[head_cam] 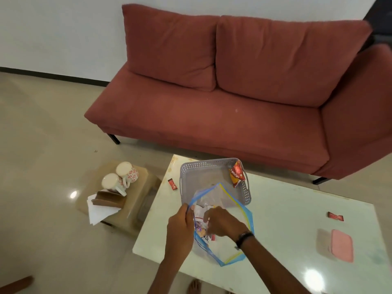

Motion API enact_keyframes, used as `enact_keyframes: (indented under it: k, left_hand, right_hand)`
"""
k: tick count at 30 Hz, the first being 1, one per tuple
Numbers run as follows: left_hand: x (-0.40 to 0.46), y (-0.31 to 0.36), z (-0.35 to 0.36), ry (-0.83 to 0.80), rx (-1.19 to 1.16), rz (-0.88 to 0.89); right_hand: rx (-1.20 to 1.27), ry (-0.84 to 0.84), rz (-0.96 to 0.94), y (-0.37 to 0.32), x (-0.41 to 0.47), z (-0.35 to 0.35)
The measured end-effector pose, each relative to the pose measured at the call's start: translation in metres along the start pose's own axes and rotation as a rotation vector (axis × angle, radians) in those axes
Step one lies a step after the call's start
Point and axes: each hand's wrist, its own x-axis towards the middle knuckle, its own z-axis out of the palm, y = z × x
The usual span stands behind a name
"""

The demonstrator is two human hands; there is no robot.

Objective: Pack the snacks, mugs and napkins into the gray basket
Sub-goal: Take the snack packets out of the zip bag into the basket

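The gray basket point(203, 177) stands on the white table point(286, 219) and holds a red and orange snack packet point(237, 174) against its right wall. In front of it lies a clear zip bag point(224, 249) with blue and yellow edges and snack packets inside. My left hand point(177, 228) pinches the bag's left rim. My right hand point(222, 222) reaches inside the bag, fingers closed around a snack packet point(200, 215). Two white mugs with red flowers point(119, 177) and white napkins point(98, 211) in a brown holder sit on a low stool at the left.
A small red sachet point(172, 184) lies left of the basket, another red wrapper point(335, 216) at the table's right. A pink lidded box point(339, 245) sits near the right edge. A red sofa point(233, 98) stands behind the table. A bare foot point(194, 286) shows below.
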Motion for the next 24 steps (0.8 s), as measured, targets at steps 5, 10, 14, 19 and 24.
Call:
enact_keyframes:
  k: [5, 10, 14, 19, 24]
  left_hand:
    - [-0.055, 0.003, -0.013, -0.035, 0.006, -0.006]
    - [-0.092, 0.004, -0.023, -0.068, -0.024, -0.022]
    - [-0.111, 0.000, -0.034, -0.080, -0.045, -0.037]
    - [-0.125, -0.007, -0.041, -0.077, -0.041, -0.049]
    - [-0.131, -0.012, -0.046, -0.073, -0.048, -0.049]
  right_hand:
    - [-0.243, -0.099, -0.189, -0.001, -0.006, 0.057]
    - [-0.370, -0.102, -0.294, 0.004, -0.028, 0.098]
    - [-0.433, -0.068, -0.439, -0.001, -0.040, 0.111]
    - [-0.588, -0.032, -0.638, -0.009, -0.046, 0.107]
    - [-0.535, 0.034, -0.739, -0.011, -0.055, 0.107]
